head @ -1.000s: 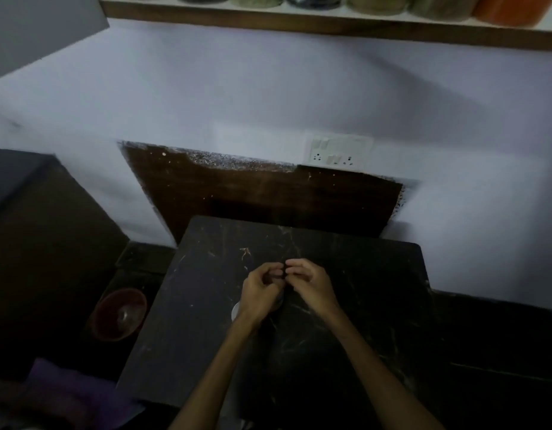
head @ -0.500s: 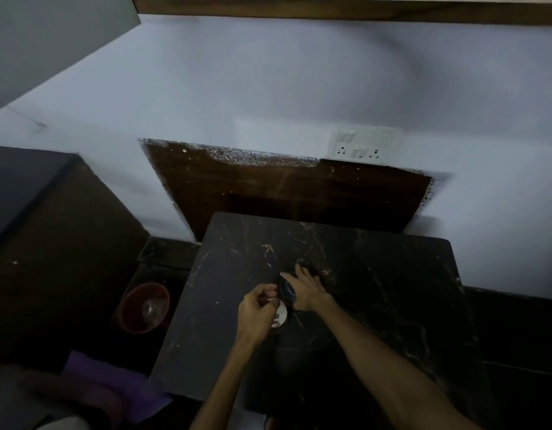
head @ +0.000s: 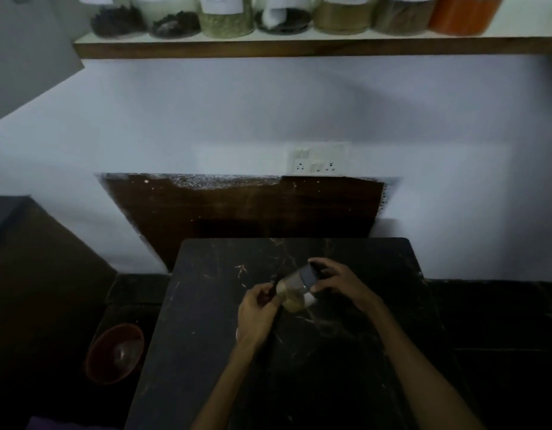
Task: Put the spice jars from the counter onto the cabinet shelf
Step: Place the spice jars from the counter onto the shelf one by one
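A small clear spice jar [head: 295,291] with brownish powder and a dark lid lies tilted over the dark marbled counter [head: 206,336]. My right hand [head: 340,282] grips its lid end. My left hand [head: 257,311] touches the jar's bottom end with curled fingers. High on the wall runs the wooden shelf [head: 299,46], holding several labelled spice jars, among them a green-filled one [head: 226,21] and an orange one [head: 464,15].
A reddish bowl [head: 115,352] sits low to the left of the counter. A white switch and socket plate [head: 316,159] is on the wall above a dark brown backboard [head: 243,209]. A grey cabinet panel [head: 26,57] hangs at upper left.
Both hands had been together low on the counter; now the jar is lifted off it and tilted sideways between them. The view has tipped up, showing the shelf jars.
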